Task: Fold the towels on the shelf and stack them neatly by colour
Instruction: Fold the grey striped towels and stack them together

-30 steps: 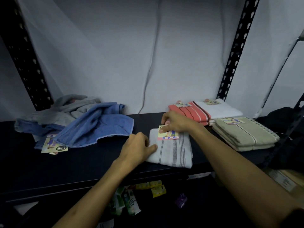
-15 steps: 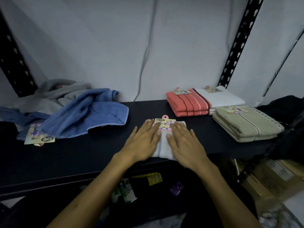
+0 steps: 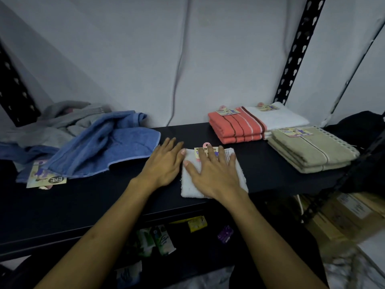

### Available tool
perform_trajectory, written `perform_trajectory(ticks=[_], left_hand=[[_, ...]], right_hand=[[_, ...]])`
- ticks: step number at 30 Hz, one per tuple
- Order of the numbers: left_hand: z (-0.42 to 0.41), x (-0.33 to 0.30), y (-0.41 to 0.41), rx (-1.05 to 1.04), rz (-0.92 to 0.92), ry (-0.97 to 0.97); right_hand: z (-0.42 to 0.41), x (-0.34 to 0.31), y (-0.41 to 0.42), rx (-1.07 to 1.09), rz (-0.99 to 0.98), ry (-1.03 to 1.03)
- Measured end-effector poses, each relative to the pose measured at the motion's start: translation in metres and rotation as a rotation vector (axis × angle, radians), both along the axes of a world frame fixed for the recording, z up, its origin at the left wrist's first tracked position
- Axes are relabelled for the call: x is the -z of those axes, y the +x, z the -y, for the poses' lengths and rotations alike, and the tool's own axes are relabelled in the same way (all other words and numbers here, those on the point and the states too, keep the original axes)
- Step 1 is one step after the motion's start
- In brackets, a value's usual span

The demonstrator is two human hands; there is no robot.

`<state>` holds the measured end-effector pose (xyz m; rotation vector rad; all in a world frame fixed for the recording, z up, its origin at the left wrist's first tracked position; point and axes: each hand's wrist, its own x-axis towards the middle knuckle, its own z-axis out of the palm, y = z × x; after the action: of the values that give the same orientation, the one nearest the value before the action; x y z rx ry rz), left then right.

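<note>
We press our right hand (image 3: 216,174) flat, fingers spread, on a folded white towel (image 3: 191,184) lying near the front edge of the black shelf (image 3: 83,205). Our left hand (image 3: 164,161) rests open on the shelf just beside the towel's left edge, thumb touching it, holding nothing. To the left lies a crumpled blue towel (image 3: 100,147) with a grey one (image 3: 62,122) behind it. To the right sit folded coral towels (image 3: 233,128), white towels (image 3: 281,119) and beige towels (image 3: 308,151).
</note>
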<state>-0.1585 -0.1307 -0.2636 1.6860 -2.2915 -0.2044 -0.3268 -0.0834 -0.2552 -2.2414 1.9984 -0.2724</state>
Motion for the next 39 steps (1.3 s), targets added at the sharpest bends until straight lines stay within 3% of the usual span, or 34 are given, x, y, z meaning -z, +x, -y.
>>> perform_trajectory(ticks=[3, 13, 26, 32, 39], left_hand=[[0.003, 0.008, 0.003, -0.038, 0.066, 0.105], [0.001, 0.007, 0.0, -0.052, 0.112, 0.11], [-0.013, 0.0, -0.003, -0.031, 0.048, 0.065], [-0.039, -0.004, 0.01, 0.037, -0.023, -0.212], [-0.042, -0.02, 0.089, -0.238, -0.016, -0.377]], right_hand=[[0.003, 0.002, -0.024, -0.041, -0.024, 0.004], [0.022, -0.005, -0.132, -0.05, -0.094, 0.046], [0.044, -0.009, -0.155, -0.094, -0.093, 0.033], [0.032, -0.02, -0.096, -0.108, -0.042, -0.406], [0.043, -0.021, 0.041, -0.43, 0.163, -0.294]])
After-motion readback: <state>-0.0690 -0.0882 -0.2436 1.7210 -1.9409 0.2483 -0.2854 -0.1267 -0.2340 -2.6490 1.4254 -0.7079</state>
